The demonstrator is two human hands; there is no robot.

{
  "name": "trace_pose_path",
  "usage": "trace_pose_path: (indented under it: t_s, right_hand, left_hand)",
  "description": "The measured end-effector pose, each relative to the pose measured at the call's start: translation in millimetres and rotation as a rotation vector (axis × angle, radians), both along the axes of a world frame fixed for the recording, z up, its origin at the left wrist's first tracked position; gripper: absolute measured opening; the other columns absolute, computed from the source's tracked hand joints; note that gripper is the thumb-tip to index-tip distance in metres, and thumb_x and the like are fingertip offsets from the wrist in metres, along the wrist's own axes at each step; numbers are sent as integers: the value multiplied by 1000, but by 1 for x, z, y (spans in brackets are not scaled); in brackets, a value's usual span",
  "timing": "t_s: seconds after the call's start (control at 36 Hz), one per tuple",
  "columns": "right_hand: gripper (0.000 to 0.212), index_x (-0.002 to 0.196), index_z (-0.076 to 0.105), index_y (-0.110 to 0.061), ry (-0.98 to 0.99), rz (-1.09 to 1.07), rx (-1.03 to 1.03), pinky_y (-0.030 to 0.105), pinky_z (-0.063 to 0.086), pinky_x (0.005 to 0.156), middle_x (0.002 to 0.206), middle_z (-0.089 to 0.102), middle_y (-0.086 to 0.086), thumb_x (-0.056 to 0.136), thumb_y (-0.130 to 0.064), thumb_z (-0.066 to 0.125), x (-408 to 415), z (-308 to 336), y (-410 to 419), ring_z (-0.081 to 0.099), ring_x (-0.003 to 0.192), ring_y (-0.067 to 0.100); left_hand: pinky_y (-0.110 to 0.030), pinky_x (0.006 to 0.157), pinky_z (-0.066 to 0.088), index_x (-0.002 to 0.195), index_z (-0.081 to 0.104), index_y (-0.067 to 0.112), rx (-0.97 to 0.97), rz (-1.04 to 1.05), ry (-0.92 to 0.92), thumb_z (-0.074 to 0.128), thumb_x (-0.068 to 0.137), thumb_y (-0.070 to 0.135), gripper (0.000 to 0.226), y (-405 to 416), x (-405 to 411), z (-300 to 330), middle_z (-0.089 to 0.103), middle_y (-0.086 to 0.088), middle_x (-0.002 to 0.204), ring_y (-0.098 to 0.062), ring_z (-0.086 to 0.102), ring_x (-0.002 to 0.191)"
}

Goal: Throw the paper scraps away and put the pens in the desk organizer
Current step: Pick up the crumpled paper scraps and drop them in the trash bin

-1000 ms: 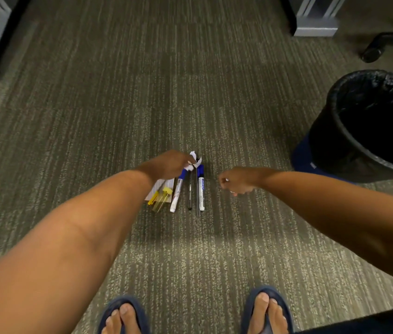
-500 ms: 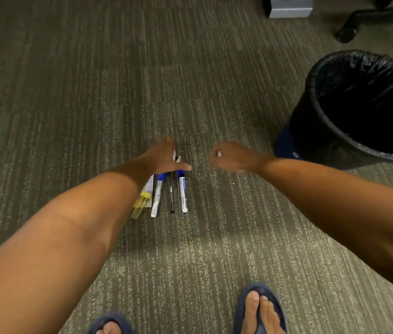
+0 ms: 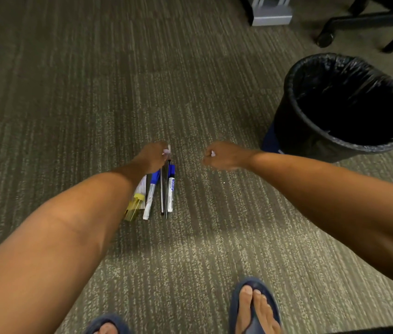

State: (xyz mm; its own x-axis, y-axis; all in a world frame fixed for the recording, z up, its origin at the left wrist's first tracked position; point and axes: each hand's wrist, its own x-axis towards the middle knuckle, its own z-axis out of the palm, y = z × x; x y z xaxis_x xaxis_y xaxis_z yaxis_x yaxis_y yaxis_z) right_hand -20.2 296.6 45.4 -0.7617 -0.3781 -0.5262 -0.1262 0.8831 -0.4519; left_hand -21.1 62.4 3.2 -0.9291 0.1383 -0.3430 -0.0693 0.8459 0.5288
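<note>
Several pens lie side by side on the carpet: a blue-capped white marker (image 3: 171, 189), a second white marker (image 3: 149, 196), a thin dark pen (image 3: 162, 191) and a yellow highlighter (image 3: 134, 206). My left hand (image 3: 152, 157) hovers over their far ends, fingers pinched on a small white paper scrap (image 3: 168, 150). My right hand (image 3: 224, 155) is closed to the right of the pens, with a bit of white paper scrap (image 3: 213, 153) showing in its fist. A tiny white speck (image 3: 224, 183) lies on the carpet below it.
A black-lined trash bin (image 3: 345, 141) stands at the right, beyond my right forearm. An office chair base (image 3: 359, 20) and a grey desk leg (image 3: 271, 16) are at the top right. My sandalled feet (image 3: 254, 307) are at the bottom.
My left hand's fingers have closed from spread to a pinch on a white scrap above the pens. The view has shifted slightly; my right hand stays closed.
</note>
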Motion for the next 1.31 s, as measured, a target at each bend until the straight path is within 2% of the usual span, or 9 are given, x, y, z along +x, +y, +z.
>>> trace_pose_path:
  t_s: [0.39,0.56,0.75,0.89,0.94,1.03,1.14,1.19,1.31]
  right_hand:
    - [19,79,59,-29,77,-440,-395,21,37,41,70,57,-4,92,-42,56,-19,72,21,49,53,11]
    - [19,82,61,-23,108,-797,-703,21,38,41,54,54,-5,89,-40,59,-38,121,59,50,46,11]
    - [22,75,53,-23,48,-1211,-1050,21,35,44,55,52,-6,93,-34,49,-45,164,110,43,42,11]
    - [25,79,47,-21,142,-1368,-1074,20,26,45,66,44,-3,99,-35,44,-30,172,140,31,41,10]
    - [29,74,46,-19,204,-1435,-1081,19,24,42,63,42,-2,100,-30,43,-24,174,151,27,39,10]
    - [35,70,43,-18,224,-1504,-1118,18,25,39,52,37,-3,101,-31,40,-17,177,164,23,36,11]
    - [30,89,54,-9,243,-1542,-1140,26,38,57,63,44,3,100,-34,42,-13,176,176,38,48,17]
    - [34,110,53,-6,259,-1514,-1181,28,52,65,82,54,6,101,-37,43,-12,176,180,53,62,22]
    - [51,143,38,-13,319,-1461,-1074,53,54,93,121,54,13,100,-41,44,-8,172,189,60,110,37]
  left_hand:
    - [-37,83,53,87,70,-5,190,144,123,65,82,-4,7,13,-30,81,69,-24,99,-33,65,96]
    - [-24,51,33,61,50,16,387,232,45,51,82,-1,27,48,-46,121,53,-4,63,-18,51,60]
    - [-20,44,30,82,50,19,806,343,-211,45,90,36,20,115,-49,165,47,3,68,-8,38,51]
    - [-21,96,45,146,38,10,857,435,-264,32,95,28,54,179,-59,192,58,-3,134,-16,58,120]
    - [-16,88,47,139,49,10,873,405,-278,32,96,18,47,203,-54,205,60,2,124,-11,61,108]
    - [-12,50,44,80,57,8,870,321,-243,30,93,4,30,235,-44,220,54,-3,88,-10,50,67]
    - [-11,42,47,112,58,2,904,304,-107,34,100,10,27,272,-36,227,65,-7,97,-14,61,72]
    - [-20,57,53,109,57,7,908,271,-102,36,103,25,28,288,-32,228,65,-10,113,-18,59,73]
    - [-40,103,39,150,26,11,918,199,-146,30,101,50,63,307,-30,219,38,-15,152,-32,44,132]
